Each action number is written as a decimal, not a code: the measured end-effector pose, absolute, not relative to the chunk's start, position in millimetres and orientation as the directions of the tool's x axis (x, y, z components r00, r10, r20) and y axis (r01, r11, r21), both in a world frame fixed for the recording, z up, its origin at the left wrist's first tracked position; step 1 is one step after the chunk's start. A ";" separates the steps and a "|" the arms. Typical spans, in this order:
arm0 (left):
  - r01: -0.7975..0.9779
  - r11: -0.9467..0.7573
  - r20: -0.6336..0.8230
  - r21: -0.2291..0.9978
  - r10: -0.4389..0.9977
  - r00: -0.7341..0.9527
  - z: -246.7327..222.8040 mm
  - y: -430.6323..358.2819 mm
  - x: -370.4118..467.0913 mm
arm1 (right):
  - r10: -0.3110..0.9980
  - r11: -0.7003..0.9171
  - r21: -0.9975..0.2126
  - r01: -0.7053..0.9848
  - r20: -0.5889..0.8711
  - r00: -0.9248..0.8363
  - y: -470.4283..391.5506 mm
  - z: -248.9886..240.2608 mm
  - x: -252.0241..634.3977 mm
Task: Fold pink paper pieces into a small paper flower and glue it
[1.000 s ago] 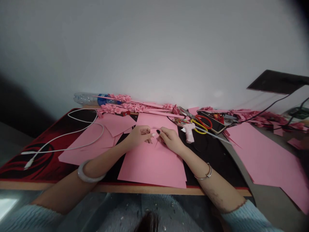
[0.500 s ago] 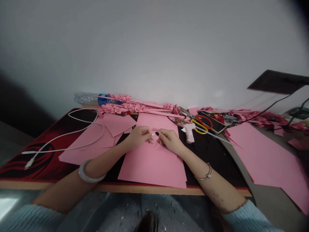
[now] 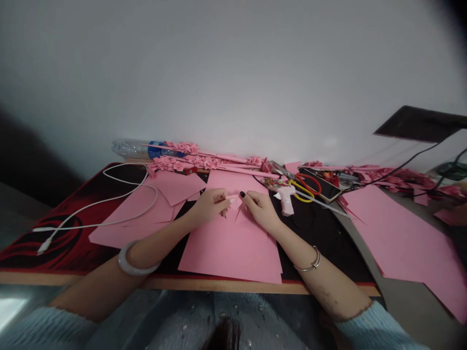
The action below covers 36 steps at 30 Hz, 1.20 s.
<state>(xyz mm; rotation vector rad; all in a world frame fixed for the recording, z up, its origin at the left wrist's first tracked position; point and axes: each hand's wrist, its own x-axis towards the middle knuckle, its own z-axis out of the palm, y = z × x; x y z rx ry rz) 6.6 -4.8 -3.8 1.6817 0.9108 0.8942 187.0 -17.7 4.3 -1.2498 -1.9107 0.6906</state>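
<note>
Left hand (image 3: 210, 206) and right hand (image 3: 260, 209) met over the middle of the table (image 3: 182, 283) in the head view, each with its thumb and fingers closed on a small pink paper piece (image 3: 235, 200). The left pinched its left side and the right its right side, where a dark thumbnail showed. The lower fingers were partly hidden, so I could not tell how they were curled. The piece was just above a stack of large pink sheets (image 3: 229, 255), and its exact folds were too small to make out.

It looked very light and thin, stiff enough to keep a crease but soft enough to bend under a fingertip. I judged it dry rather than slippery, and easy to crumple or tear if pulled hard. The best hold seemed a light pinch at opposite edges, with the pads flat and the nails clear of the surface.

Just beyond the right hand stood out a pale pink glue gun (image 3: 287, 201), with red handles (image 3: 310, 184) and yellow handles (image 3: 299, 194) of cutting tools beside it. Pink paper flowers (image 3: 178, 164) lay along the wall, near a clear bottle (image 3: 131, 148). A white cable (image 3: 105, 225) looped across more pink sheets to the left.
</note>
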 end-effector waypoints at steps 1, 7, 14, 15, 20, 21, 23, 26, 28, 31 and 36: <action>0.172 -0.245 0.146 0.954 0.883 0.446 -3.2 -5.6 6.5 | 0.919 0.393 -0.747 0.536 0.310 -0.242 -18.7 5.1 186.7; 0.226 -0.305 0.179 0.925 0.876 0.449 0.5 -10.4 7.3 | 0.892 0.450 -0.707 0.545 0.324 -0.316 -25.4 6.0 182.2; 0.174 -0.286 0.153 0.942 0.831 0.536 0.8 -12.9 10.7 | 0.867 0.484 -0.713 0.507 0.311 -0.390 -26.2 2.6 180.3; 0.162 -0.273 0.143 0.948 0.825 0.547 0.4 -12.8 10.7 | 0.863 0.485 -0.718 0.499 0.302 -0.404 -26.3 2.8 180.4; 0.134 -0.244 0.121 0.961 0.799 0.589 0.4 -12.4 8.9 | 0.854 0.470 -0.750 0.465 0.254 -0.454 -28.0 4.7 180.4; 0.120 -0.240 0.124 0.963 0.793 0.596 1.0 -12.5 8.4 | 0.856 0.463 -0.756 0.463 0.248 -0.453 -28.3 4.9 180.4; 0.096 -0.231 0.129 0.968 0.790 0.600 2.7 -12.9 7.7 | 0.863 0.448 -0.768 0.458 0.237 -0.447 -28.7 4.7 180.3; 0.048 -0.214 0.144 0.976 0.791 0.594 5.2 -13.9 7.7 | 0.868 0.438 -0.772 0.461 0.230 -0.439 -28.6 3.7 180.4; 0.010 -0.200 0.156 0.980 0.791 0.592 6.1 -14.3 8.2 | 0.871 0.442 -0.762 0.473 0.238 -0.430 -28.3 3.3 180.4; 0.027 -0.203 0.150 0.979 0.798 0.583 5.5 -13.7 9.1 | 0.875 0.445 -0.757 0.478 0.254 -0.413 -28.1 3.5 180.0; 0.126 -0.241 0.134 0.962 0.824 0.551 2.8 -12.2 10.2 | 0.878 0.445 -0.758 0.478 0.264 -0.400 -28.8 4.3 179.6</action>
